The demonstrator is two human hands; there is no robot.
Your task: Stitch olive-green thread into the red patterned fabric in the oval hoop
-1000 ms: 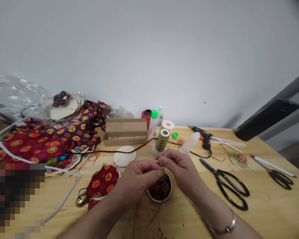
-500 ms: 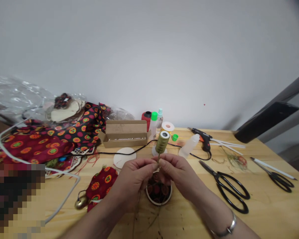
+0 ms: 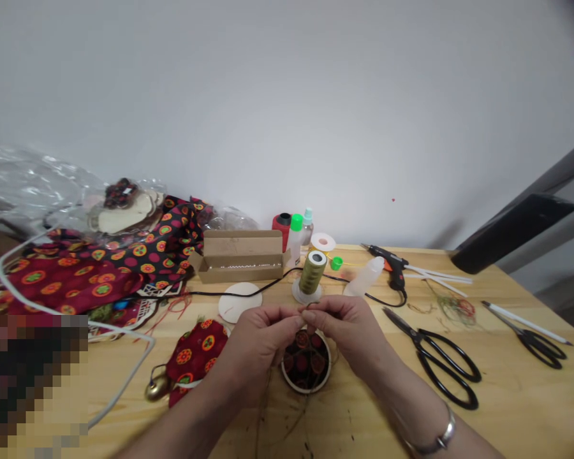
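My left hand [image 3: 256,347] and my right hand [image 3: 347,331] meet fingertip to fingertip over a small round piece [image 3: 307,365] filled with dark red fabric rolls. Both hands pinch a thin olive thread between thumb and fingers. Loose thread ends trail down toward me across the wooden table [image 3: 507,395]. An olive thread spool [image 3: 312,273] stands upright just behind my fingers. A silver bracelet [image 3: 437,437] is on my right wrist.
Large black scissors [image 3: 440,360] lie right of my right hand, smaller scissors [image 3: 530,335] farther right. A glue gun [image 3: 387,261], bottles [image 3: 296,236], a cardboard box [image 3: 239,256] and a white disc [image 3: 239,301] sit behind. Patterned red fabric [image 3: 76,271] and a fabric ornament [image 3: 194,357] lie left.
My hands rose slightly and came together above the round piece, which now shows more between them. The thread pinch moved a little away from me, toward the spool.
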